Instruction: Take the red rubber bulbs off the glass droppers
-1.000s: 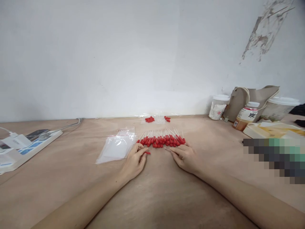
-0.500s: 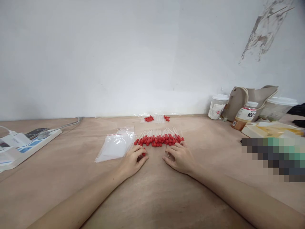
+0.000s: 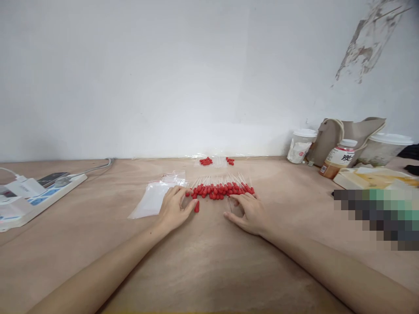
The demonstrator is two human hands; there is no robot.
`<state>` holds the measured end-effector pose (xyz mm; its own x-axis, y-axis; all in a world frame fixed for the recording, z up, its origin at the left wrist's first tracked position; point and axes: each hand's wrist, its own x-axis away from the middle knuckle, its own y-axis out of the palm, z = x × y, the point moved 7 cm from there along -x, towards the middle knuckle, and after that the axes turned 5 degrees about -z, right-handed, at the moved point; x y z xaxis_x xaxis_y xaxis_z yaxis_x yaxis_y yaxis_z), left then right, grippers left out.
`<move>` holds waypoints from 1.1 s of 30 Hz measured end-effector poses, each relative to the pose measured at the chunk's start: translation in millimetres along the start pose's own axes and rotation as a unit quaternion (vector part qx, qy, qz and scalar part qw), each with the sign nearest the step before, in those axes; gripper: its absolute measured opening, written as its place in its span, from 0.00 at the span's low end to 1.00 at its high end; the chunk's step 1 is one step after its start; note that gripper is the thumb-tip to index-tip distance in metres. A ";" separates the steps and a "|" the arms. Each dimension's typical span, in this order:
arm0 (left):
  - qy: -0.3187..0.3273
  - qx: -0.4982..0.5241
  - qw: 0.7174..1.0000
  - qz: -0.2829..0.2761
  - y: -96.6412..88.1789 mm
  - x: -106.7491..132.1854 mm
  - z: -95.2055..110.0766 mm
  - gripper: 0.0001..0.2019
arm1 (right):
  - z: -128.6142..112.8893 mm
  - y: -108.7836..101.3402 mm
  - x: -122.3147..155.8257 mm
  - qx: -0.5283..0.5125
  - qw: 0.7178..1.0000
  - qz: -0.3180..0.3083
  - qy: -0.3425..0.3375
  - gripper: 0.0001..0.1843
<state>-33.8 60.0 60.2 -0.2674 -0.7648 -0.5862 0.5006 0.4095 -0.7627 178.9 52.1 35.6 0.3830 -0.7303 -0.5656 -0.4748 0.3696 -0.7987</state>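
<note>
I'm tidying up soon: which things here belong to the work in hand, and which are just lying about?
Likely part of the work:
- red piece by the left hand
- red-tipped sticks
- clear plastic bags
- probably the red clusters farthest back

Apparently just lying about:
- power strip
- labelled bottle
- beige bag
- smaller lidded cup

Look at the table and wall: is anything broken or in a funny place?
The wall has a damaged patch at upper right: its surface looks peeled or scraped, brown and grey against plain white. Also, one red piece sits out of line, by the left hand, nearer the camera than the row of red-tipped sticks.
</note>
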 end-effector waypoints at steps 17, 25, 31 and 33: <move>-0.091 -0.089 0.989 -0.078 32.8 -51.3 -21.0 0.14 | 45.0 0.4 -0.9 -0.114 0.979 0.026 0.167 0.15; 0.020 0.015 0.999 0.037 -2.5 -12.7 -4.5 0.08 | 37.0 -7.8 1.2 -0.089 0.985 0.125 0.076 0.25; 0.171 0.062 0.983 -0.017 3.7 11.0 29.2 0.04 | 2.5 -4.5 0.7 0.022 0.996 0.015 -0.088 0.32; 0.196 0.078 0.977 -0.037 9.3 11.3 37.1 0.03 | -6.5 -4.2 2.1 0.038 0.990 0.002 -0.137 0.27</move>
<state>-1.6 36.8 56.7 -0.5874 -0.5276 -0.6137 0.5788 0.2561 -0.7742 176.6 45.3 39.2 0.5862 -0.5498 -0.5951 -0.4195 0.4225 -0.8035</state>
